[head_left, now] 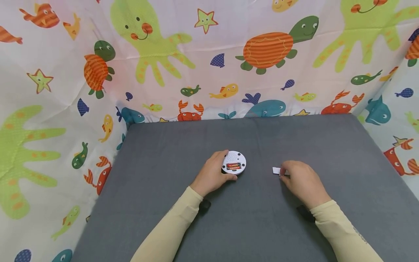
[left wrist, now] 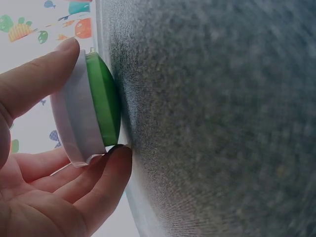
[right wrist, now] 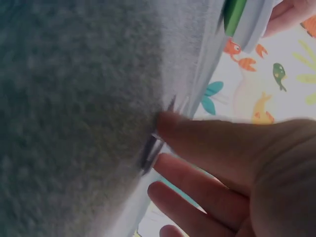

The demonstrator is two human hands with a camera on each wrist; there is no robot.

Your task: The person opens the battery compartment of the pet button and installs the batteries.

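A round white buzzer lies underside up, with speaker holes and a battery bay holding red batteries. Its green domed side faces down to the table in the left wrist view. My left hand grips the buzzer by its rim, thumb on one side and fingers on the other. Off to the right, my right hand pinches a small white battery cover at the table surface between thumb and forefinger. The right fingers partly hide the cover, and it looks blurred in the right wrist view.
The grey table is bordered at the back and sides by a white cloth printed with sea animals. A dark strap or device shows under the left wrist, another under the right.
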